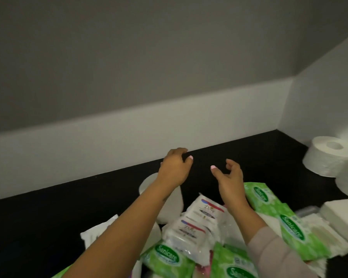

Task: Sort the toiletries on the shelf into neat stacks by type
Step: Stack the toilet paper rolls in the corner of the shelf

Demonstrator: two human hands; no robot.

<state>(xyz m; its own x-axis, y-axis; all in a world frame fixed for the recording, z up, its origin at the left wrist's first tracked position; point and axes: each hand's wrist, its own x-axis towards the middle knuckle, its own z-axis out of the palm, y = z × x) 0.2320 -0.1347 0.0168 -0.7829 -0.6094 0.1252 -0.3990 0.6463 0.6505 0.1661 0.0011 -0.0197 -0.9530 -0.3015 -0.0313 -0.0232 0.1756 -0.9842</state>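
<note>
Both hands hover above the black shelf (pixel 249 157), holding nothing: left hand (pixel 174 169) fingers loosely curled, right hand (pixel 229 177) fingers half open, seemingly clear of the green wipe packs (pixel 269 207).

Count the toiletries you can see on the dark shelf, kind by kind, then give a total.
Green Sanicare wipe packs: 4, plus a green sliver at the bottom-left edge that I cannot identify
Dove soap packs: 2
Toilet paper rolls: at least 4, some partly hidden
Total: at least 10; the white packets are too unclear to sort.
</note>
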